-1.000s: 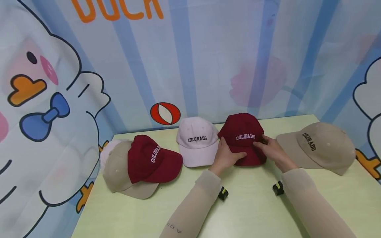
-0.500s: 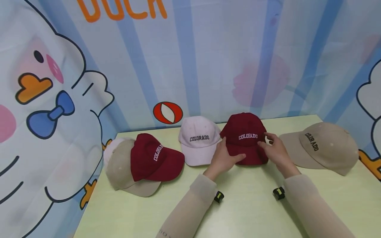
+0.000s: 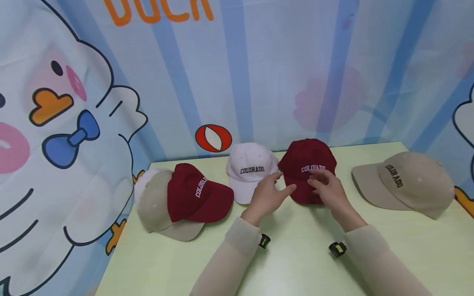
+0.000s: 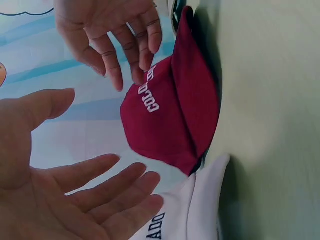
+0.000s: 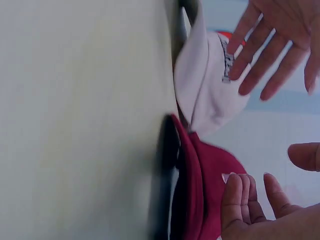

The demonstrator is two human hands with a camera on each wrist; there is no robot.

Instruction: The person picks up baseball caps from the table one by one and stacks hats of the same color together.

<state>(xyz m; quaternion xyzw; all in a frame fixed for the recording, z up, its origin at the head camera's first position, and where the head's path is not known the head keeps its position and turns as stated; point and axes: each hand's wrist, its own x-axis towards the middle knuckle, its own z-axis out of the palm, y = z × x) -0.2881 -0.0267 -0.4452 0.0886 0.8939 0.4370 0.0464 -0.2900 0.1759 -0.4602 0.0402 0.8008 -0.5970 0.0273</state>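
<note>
A dark red cap (image 3: 309, 172) lettered COLORADO stands at the back of the table, brim toward me. My left hand (image 3: 267, 198) hovers before it and before the white cap (image 3: 249, 164), fingers spread and holding nothing. In front of the red cap's brim is my right hand (image 3: 331, 193), its fingers loosely bent and nothing between them. In the left wrist view the red cap (image 4: 162, 110) is apart from the fingers of my left hand (image 4: 75, 195). The right wrist view has my right hand (image 5: 272, 210) beside the red cap (image 5: 202, 185).
At the left, another red cap (image 3: 196, 195) lies over a beige cap (image 3: 155, 205), with a white cap (image 3: 144, 181) partly hidden behind. A beige cap (image 3: 416, 183) lies at the right, brim pointing left. A printed cloth (image 3: 266, 74) hangs behind the table (image 3: 296, 263).
Both hands have let go of the red cap in the middle and drawn back toward me. The caps keep their places; the head view has shifted slightly.
</note>
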